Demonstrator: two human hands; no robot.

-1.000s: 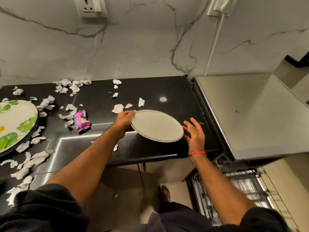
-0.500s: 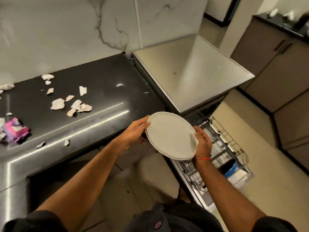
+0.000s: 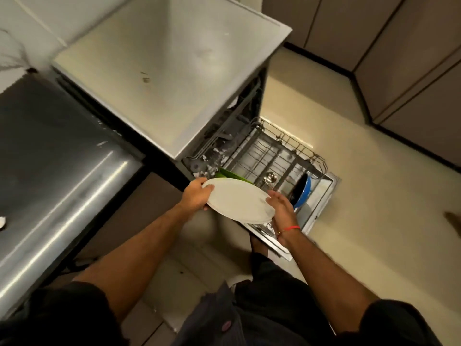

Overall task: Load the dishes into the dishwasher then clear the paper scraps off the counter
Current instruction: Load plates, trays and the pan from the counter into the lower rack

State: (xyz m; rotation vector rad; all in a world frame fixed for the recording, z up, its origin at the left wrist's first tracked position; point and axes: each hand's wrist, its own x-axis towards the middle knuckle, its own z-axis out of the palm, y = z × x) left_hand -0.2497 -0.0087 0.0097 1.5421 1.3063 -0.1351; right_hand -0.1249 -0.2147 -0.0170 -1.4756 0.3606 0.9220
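You see a plain off-white plate (image 3: 239, 202) with no pattern, and behind its far edge a sliver of bright green dish (image 3: 230, 176); in the grey wire rack (image 3: 279, 156) stand a blue-rimmed dish with a black face (image 3: 303, 193) and a shiny silver ladle bowl (image 3: 270, 177). The dishwasher top (image 3: 162, 71) reads pale silver-grey with a small dark smudge, the counter (image 3: 50, 151) glossy black streaked with white glare, and the wall (image 3: 15, 33) white marble with dark veining. Note also the thin red thread (image 3: 290, 228) on your right wrist, the cream floor (image 3: 374, 221), the taupe-brown cabinets (image 3: 399, 58) edged in black at the base, and your black sleeves (image 3: 62, 318).
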